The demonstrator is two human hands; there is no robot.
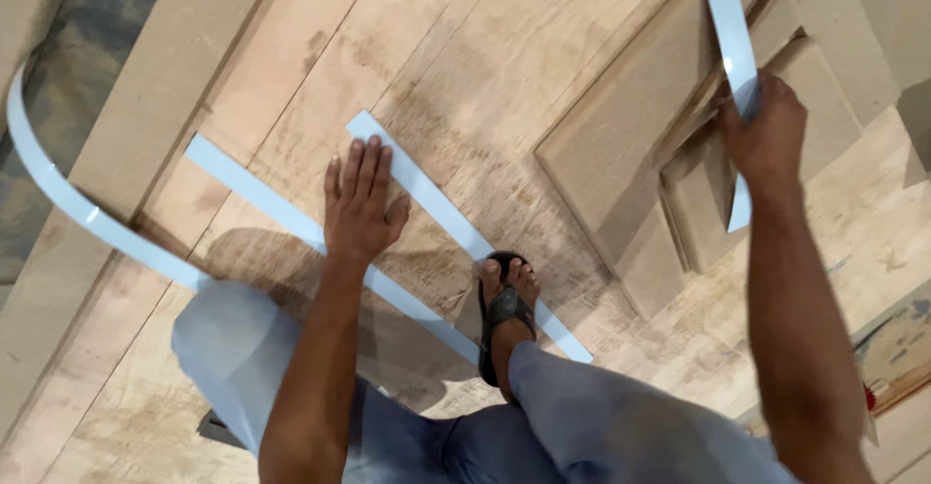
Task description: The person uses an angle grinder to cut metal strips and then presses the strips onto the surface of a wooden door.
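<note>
So the person is crouched on a big plywood sheet (pixel 465 77) that fills most of the frame, with pale blue strips lying across it. The left hand (pixel 361 203) sits flat in the middle of the frame, fingers spread and released, palm pressing down on one long blue strip (pixel 254 197) that runs diagonally from the upper left toward the lower middle. It isn't gripping the strip, just pinning it to the wood. A second strip (pixel 436 208) lies just beside it on the right, roughly parallel, same diagonal, and passes under the sandaled foot (pixel 504 295) near the bottom centre.

The right hand (pixel 766 130), over at the upper right, is clenched around a third strip (pixel 732 28) that runs steeply from the top edge down past the fingers, with its lower end poking out below the hand. That one hangs above a stack of brown board panels (pixel 621 154).

Key bit: the floor strips' long axis runs upper left to lower right, and the left hand is the nearer one, already on top. The right hand is well apart from both.

There's also a curved strip (pixel 58 188) bowing up at the far left edge.
</note>
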